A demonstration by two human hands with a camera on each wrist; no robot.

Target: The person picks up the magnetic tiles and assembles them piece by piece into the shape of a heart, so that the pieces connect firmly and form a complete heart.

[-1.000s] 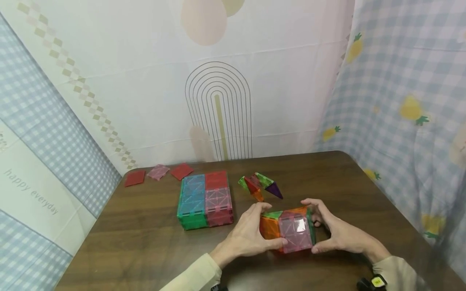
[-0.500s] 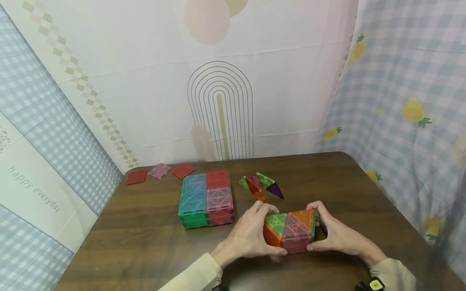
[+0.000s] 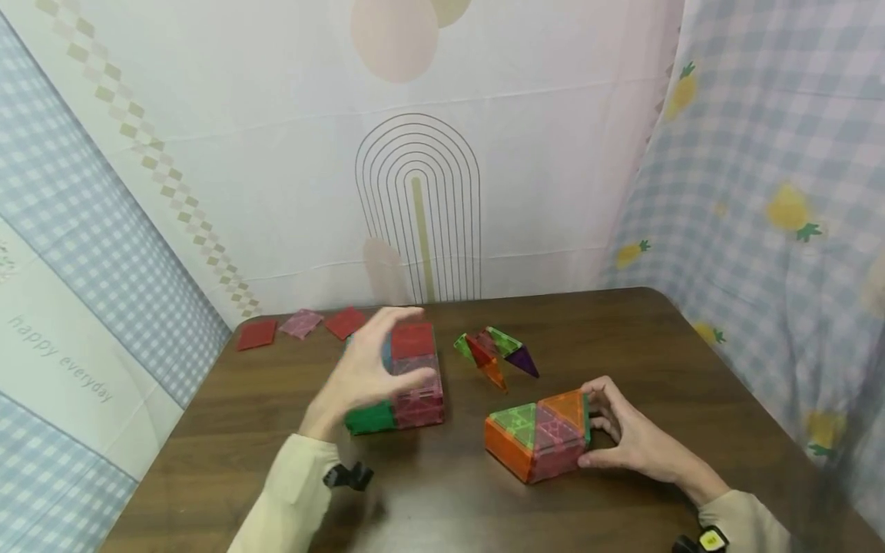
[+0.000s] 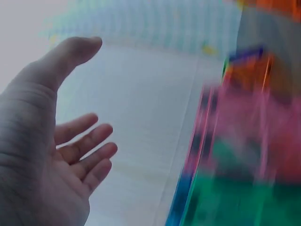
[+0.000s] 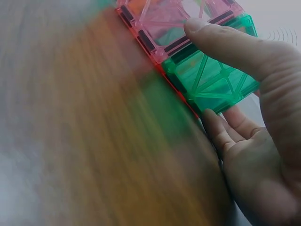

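Note:
A low many-sided box of magnetic tiles (image 3: 508, 453), orange and pink at its sides with green, pink and orange triangles on top, sits on the table. My right hand (image 3: 639, 438) grips its right end, thumb at the near corner and fingers at the far side; the right wrist view shows a green tile (image 5: 221, 80) between them. Over the larger square box of magnetic tiles (image 3: 418, 411), my left hand (image 3: 359, 372) is raised with thumb and fingers spread, holding nothing. It hides much of that box's blue top. In the left wrist view the palm (image 4: 61, 188) is bare.
Behind the two boxes stands a small folded group of triangle tiles (image 3: 487, 357) in green, red, orange and purple. Red tiles (image 3: 257, 336) and a pink tile (image 3: 300, 324) lie at the table's back left. A printed curtain (image 3: 553, 192) hangs behind the table.
The many-sided box was tipped toward me, then set down flat. My left hand has let go of it and moved left over the square box. The right hand keeps its hold.

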